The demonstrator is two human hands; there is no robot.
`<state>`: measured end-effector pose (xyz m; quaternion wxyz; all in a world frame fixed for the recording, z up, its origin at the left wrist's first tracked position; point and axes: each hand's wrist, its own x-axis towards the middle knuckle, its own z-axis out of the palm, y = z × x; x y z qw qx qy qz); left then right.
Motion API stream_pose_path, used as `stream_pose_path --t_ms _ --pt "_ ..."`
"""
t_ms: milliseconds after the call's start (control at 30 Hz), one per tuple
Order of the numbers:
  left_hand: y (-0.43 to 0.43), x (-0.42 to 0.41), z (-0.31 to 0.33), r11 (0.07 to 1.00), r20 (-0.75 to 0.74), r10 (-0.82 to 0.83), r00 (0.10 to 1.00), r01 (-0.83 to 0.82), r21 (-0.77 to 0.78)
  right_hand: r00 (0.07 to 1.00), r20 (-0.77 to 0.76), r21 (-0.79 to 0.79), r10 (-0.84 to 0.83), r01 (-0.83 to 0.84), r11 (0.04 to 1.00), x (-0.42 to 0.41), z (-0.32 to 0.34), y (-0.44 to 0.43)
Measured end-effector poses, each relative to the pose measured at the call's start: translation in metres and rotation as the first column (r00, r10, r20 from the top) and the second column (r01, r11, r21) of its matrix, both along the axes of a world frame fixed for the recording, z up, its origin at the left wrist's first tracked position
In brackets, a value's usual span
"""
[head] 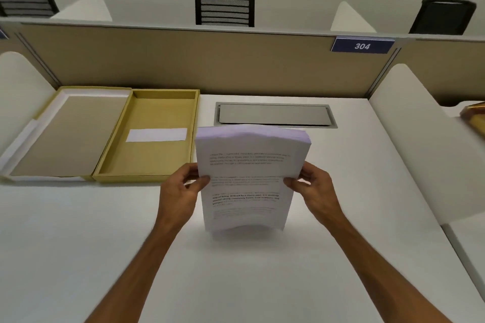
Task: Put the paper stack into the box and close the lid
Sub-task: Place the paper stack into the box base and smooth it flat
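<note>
Standing on its lower edge on the white desk (78, 244), the paper stack (249, 181) is held upright between both hands, well short of its destination. No part of the task is judged complete: the stack is outside the box, and the lid is not yet closed. What is left is judged to be a carry to the left, a lowering into the tray, and the folding over of the lid.

The tan partition (183, 60) is seen behind the desk, with a numbered blue plate (362, 46) near its top edge and chair backs beyond it. The lid (65, 136) is laid open and flat at far left, joined along one long side to the box (154, 136). A white label (157, 135) is visible on the box floor; otherwise the tray is unoccupied. A grey cable hatch (275, 115) is set into the desk behind the stack.

The left hand (181, 191) and right hand (315, 189) are closed on the stack's side edges, thumbs in front. Between stack and box nothing is seen to obstruct; only the near box wall must be cleared.
</note>
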<state>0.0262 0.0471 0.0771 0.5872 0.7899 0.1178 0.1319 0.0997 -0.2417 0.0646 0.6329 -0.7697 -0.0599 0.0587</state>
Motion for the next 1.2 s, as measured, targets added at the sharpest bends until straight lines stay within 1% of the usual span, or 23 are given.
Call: stream_pose_path --t_ms 100,267,367,467,600,733,933,1100,1200 --pt "0.009 -0.001 0.008 0.999 0.004 0.005 1.000 -0.005 -0.032 0.998 0.007 0.026 0.059 -0.059 0.998 0.007 0.005 0.012" --pt "0.031 0.002 0.011 0.996 -0.020 0.044 0.999 -0.045 -0.078 0.997 -0.014 0.067 0.075 -0.074 0.995 0.013 0.008 0.039" --pt "0.051 0.006 0.010 0.993 -0.038 0.061 0.997 -0.065 -0.099 0.997 -0.036 0.079 0.069 -0.066 0.995 0.015 0.009 0.062" --pt "0.074 0.013 0.008 0.985 -0.068 0.074 0.995 -0.083 -0.151 0.998 -0.047 0.109 0.052 -0.047 0.993 0.019 0.008 0.086" --pt "0.123 0.027 0.007 0.972 -0.136 0.059 0.989 -0.088 -0.218 0.992 -0.125 0.125 0.019 -0.003 0.992 0.029 0.006 0.133" --pt "0.177 0.050 0.009 0.972 -0.200 0.024 0.980 -0.069 -0.224 0.975 -0.221 0.108 -0.033 0.058 0.992 0.044 0.003 0.186" --pt "0.248 0.086 0.006 0.964 -0.302 -0.027 0.953 -0.055 -0.259 0.941 -0.320 0.014 -0.114 0.125 0.992 0.071 -0.004 0.260" --pt "0.295 0.125 0.001 0.974 -0.377 -0.038 0.925 -0.050 -0.219 0.926 -0.340 -0.055 -0.162 0.152 0.987 0.107 -0.011 0.310" --pt "0.316 0.151 -0.005 0.989 -0.383 -0.047 0.922 -0.011 -0.147 0.930 -0.318 -0.128 -0.183 0.149 0.980 0.135 -0.015 0.335"
